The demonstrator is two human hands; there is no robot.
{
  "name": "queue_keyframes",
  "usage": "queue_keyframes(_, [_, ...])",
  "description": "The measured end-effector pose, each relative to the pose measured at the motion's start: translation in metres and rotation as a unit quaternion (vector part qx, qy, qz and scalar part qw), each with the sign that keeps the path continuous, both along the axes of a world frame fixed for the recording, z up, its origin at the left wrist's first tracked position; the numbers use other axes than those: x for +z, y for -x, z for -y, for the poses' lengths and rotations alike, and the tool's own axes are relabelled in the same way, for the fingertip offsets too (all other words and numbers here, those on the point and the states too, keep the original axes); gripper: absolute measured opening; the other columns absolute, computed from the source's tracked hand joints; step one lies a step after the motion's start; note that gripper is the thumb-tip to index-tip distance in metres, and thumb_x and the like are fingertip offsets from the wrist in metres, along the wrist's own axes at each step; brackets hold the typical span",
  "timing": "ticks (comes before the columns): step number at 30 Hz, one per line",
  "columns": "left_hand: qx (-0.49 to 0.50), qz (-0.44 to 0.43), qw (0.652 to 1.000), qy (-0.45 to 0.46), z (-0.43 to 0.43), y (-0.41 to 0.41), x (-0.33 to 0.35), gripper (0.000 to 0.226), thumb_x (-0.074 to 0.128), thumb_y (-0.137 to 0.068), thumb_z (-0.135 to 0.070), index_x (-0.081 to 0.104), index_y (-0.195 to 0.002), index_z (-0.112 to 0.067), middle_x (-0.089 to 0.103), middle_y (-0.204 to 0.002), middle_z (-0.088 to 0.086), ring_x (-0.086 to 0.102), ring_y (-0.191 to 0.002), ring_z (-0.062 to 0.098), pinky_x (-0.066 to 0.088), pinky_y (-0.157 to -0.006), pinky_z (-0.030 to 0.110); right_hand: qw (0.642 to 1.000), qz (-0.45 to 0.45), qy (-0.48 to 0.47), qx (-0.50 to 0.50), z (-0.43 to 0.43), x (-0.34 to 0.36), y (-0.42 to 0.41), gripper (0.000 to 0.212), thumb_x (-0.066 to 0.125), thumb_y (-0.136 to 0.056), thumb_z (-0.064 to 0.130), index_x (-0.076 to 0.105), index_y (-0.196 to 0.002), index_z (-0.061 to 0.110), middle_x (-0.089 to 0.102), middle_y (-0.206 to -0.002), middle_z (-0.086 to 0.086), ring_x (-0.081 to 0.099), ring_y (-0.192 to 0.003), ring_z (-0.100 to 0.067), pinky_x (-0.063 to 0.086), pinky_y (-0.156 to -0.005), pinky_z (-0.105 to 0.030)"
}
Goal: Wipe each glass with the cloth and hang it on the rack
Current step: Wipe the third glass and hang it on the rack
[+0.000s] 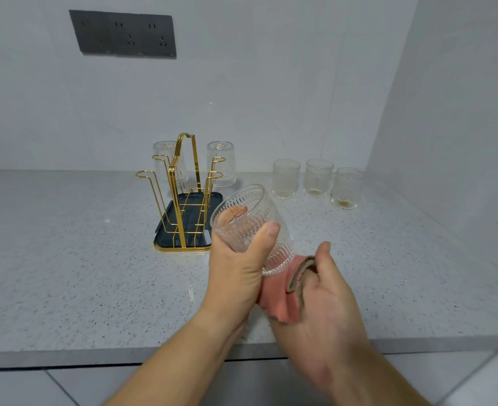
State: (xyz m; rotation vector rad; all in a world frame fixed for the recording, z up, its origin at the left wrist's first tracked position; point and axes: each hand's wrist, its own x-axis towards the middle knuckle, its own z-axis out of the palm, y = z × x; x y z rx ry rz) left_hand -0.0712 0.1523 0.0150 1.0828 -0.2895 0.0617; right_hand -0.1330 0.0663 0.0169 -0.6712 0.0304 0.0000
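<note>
Glass lies tilted in the left grip, thumb on its near wall and fingers curled round the far side, above the worktop beside the rack. The right grip pinches the cloth, bunched at the glass's mouth. I'd turn the glass against the cloth, reaching the base, holding firmly. Three upright glasses wait; two hung glasses sit on the rack.

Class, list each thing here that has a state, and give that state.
Held glass: tilted, gripped by left hand.
Cloth: bunched, held by right hand at the glass's lower end.
Rack: upright, near pegs bare.
Hung glasses: two, upside down on far pegs.
Counter glasses: three, upright, not hung.
</note>
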Motion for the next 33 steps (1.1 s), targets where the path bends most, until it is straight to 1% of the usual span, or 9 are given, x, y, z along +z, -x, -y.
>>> queue_keyframes(4, [0.008,0.002,1.0,0.0,0.002,0.008,0.003,0.065,0.089,-0.077,-0.031,0.059,-0.126,-0.001,0.073,-0.104,0.006,0.073,-0.093,0.013,0.057,-0.077,0.021,0.999,-0.014,0.019,-0.033,0.013,0.015,0.0,0.084,0.018,-0.101,0.066,0.055,-0.14,0.001,0.065,-0.136,-0.021,0.061,-0.13,-0.032,0.03,-0.121,-0.045])
queue_keyframes(7, [-0.024,0.01,1.0,-0.002,0.01,0.022,0.005,0.063,0.085,-0.079,-0.023,0.056,-0.13,0.0,0.076,-0.105,0.008,0.075,-0.097,0.016,0.058,-0.08,0.022,0.997,-0.019,0.019,-0.075,0.023,0.021,-0.011,0.078,0.023,-0.101,0.066,0.063,-0.131,0.007,0.072,-0.125,-0.019,0.069,-0.118,-0.032,0.041,-0.113,-0.047])
queue_keyframes(11, [-0.017,-0.004,1.0,0.01,0.014,0.021,0.01,0.066,0.086,-0.076,-0.023,0.056,-0.13,-0.002,0.077,-0.108,0.014,0.077,-0.101,0.026,0.062,-0.08,0.027,0.999,-0.019,-0.007,-0.043,0.012,0.01,-0.013,0.082,0.024,-0.099,0.069,0.058,-0.14,0.006,0.059,-0.141,-0.026,0.052,-0.138,-0.04,0.024,-0.126,-0.05])
queue_keyframes(14, [0.015,-0.005,1.0,-0.02,0.012,0.015,0.011,0.07,0.09,-0.067,-0.03,0.057,-0.127,-0.013,0.078,-0.104,0.002,0.076,-0.098,0.016,0.059,-0.076,0.021,1.0,-0.006,-0.026,0.004,0.005,0.0,-0.008,0.086,0.031,-0.095,0.072,0.055,-0.143,0.005,0.046,-0.15,-0.033,0.034,-0.148,-0.043,0.013,-0.128,-0.049])
queue_keyframes(20, [0.033,0.002,0.997,-0.073,0.004,0.009,0.006,0.073,0.094,-0.071,-0.04,0.056,-0.128,-0.016,0.074,-0.115,0.004,0.074,-0.104,0.013,0.059,-0.084,0.023,1.0,-0.004,-0.017,0.019,0.024,0.004,-0.003,0.095,0.025,-0.096,0.074,0.047,-0.146,-0.004,0.05,-0.149,-0.027,0.046,-0.143,-0.037,0.016,-0.127,-0.046])
queue_keyframes(24, [0.009,-0.012,0.998,-0.063,0.01,0.023,0.005,0.068,0.093,-0.072,-0.03,0.055,-0.127,-0.019,0.077,-0.106,-0.001,0.075,-0.098,0.008,0.058,-0.08,0.018,0.999,-0.011,0.003,-0.036,0.036,0.01,-0.013,0.09,0.026,-0.095,0.075,0.05,-0.146,0.005,0.063,-0.138,-0.024,0.058,-0.132,-0.039,0.029,-0.123,-0.049])
queue_keyframes(28, [-0.017,-0.01,0.999,-0.04,0.021,0.033,0.006,0.065,0.091,-0.072,-0.015,0.052,-0.124,-0.014,0.079,-0.087,-0.006,0.076,-0.079,0.004,0.057,-0.069,0.015,0.999,-0.02,-0.033,-0.035,0.034,0.006,-0.017,0.087,0.026,-0.097,0.072,0.049,-0.146,0.004,0.059,-0.142,-0.026,0.055,-0.135,-0.042,0.027,-0.123,-0.052])
queue_keyframes(30, [0.004,-0.002,0.998,-0.06,0.021,0.029,0.006,0.071,0.098,-0.065,-0.026,0.055,-0.12,-0.024,0.078,-0.096,-0.003,0.077,-0.09,0.008,0.059,-0.077,0.021,0.999,-0.02,-0.032,-0.02,0.028,0.001,-0.013,0.087,0.025,-0.097,0.071,0.051,-0.145,0.003,0.059,-0.142,-0.025,0.055,-0.135,-0.039,0.029,-0.124,-0.049])
queue_keyframes(33, [0.044,0.004,0.993,-0.106,0.016,0.018,0.005,0.069,0.088,-0.057,-0.048,0.057,-0.117,-0.034,0.075,-0.109,-0.004,0.074,-0.103,0.012,0.06,-0.09,0.035,0.999,-0.019,-0.028,0.001,0.017,-0.004,-0.003,0.087,0.03,-0.096,0.071,0.057,-0.14,0.001,0.06,-0.142,-0.021,0.058,-0.134,-0.033,0.036,-0.12,-0.045])
